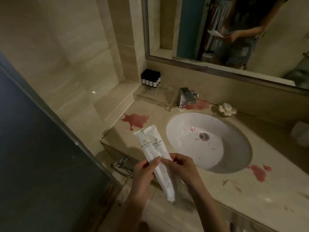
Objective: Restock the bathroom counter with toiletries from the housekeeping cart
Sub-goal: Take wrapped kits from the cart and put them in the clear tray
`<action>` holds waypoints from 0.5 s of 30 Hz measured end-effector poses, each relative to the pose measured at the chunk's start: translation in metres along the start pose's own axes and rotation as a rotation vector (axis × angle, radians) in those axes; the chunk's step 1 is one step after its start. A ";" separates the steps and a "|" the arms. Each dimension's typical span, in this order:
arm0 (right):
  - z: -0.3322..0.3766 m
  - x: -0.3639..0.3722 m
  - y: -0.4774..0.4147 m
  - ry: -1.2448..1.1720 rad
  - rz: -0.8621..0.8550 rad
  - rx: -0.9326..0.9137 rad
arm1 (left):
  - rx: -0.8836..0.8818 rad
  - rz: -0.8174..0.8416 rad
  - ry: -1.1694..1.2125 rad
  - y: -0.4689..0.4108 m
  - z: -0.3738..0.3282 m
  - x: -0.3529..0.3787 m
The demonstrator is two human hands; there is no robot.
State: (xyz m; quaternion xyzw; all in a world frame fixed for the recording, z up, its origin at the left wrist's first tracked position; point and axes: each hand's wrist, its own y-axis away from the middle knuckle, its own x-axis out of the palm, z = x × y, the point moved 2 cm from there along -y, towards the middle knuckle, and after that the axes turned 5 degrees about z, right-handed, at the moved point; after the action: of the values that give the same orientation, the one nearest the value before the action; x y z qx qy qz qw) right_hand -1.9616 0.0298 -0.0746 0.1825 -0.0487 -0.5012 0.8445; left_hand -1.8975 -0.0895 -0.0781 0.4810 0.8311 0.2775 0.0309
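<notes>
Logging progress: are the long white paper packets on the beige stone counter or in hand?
In hand: left hand and right hand pinch the white paper packets, off the counter.

White oval sink (234, 153) there, streaked pink, chrome faucet (185, 97) right behind it. Framed mirror (168, 27) above, and a towel ring (123, 160) hanging lower left.

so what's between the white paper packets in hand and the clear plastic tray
A red splashed stain on the beige stone counter, between white paper packets and clear plastic tray; head view.
</notes>
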 end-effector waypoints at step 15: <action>0.060 0.027 -0.178 -0.044 -0.113 0.158 | 0.036 0.144 -0.201 -0.210 -0.109 -0.017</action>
State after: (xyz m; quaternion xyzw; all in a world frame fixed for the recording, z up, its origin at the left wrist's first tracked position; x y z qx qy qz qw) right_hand -2.1124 -0.0857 -0.0850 0.2401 -0.0962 -0.5465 0.7965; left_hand -2.0868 -0.2310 -0.0931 0.5651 0.7920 0.2145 0.0856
